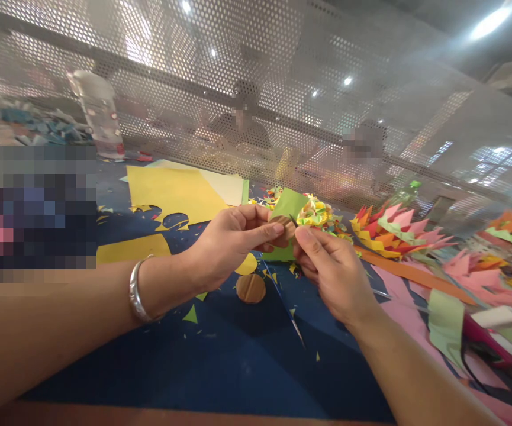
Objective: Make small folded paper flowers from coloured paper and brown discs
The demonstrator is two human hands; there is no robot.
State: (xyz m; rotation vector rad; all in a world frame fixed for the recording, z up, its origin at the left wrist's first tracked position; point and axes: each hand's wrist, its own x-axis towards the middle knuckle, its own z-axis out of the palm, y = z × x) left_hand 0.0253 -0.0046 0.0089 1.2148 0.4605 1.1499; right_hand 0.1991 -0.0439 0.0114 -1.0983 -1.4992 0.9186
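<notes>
My left hand [233, 242] and my right hand [329, 266] meet above a dark blue table [220, 361]. Both pinch a small brown paper disc [283, 225] between thumb and fingers. A green paper piece [290, 204] sticks up behind the disc and down below it. A silver bracelet [137, 291] circles my left wrist. A second brown disc [251, 288] lies on the table under my hands, beside a yellow disc [247, 264].
Yellow sheets with cut-out holes [173, 192] lie at the back left. Jagged coloured paper strips [398, 234] and pink sheets [415, 307] crowd the right. A crumpled multicolour paper ball [318, 213] sits behind my hands. A plastic bottle [98, 112] stands before a perforated screen [282, 89]; people sit behind it.
</notes>
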